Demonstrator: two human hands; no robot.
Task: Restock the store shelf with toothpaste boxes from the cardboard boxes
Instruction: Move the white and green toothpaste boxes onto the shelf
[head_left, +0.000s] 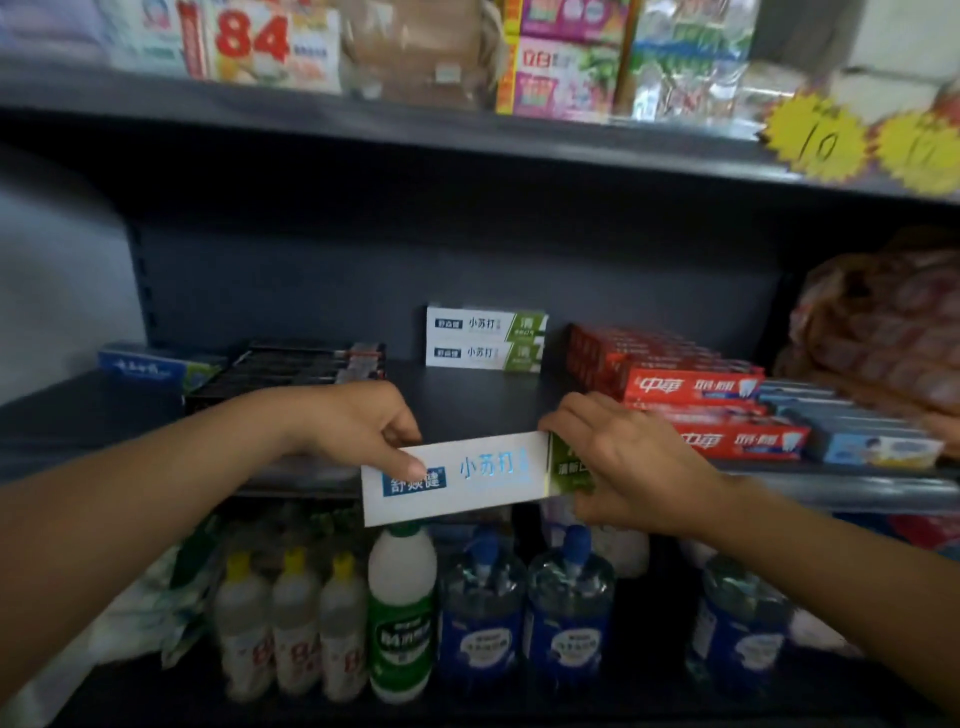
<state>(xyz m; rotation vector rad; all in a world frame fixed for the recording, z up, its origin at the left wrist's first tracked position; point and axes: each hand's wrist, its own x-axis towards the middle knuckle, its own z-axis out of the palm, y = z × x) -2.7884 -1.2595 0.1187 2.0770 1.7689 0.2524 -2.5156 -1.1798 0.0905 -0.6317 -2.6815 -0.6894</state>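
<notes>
Toothpaste box held level at front edge of middle shelf; left hand pinches one end, right hand grips other; best slid straight back toward stacked matching boxes, label facing out

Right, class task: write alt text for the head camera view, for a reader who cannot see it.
Two hands, left hand and right hand, hold a white-and-green toothpaste box level at the front edge of a dark middle shelf. Two matching boxes are stacked at the back, red toothpaste boxes to their right, bottles below.
</notes>
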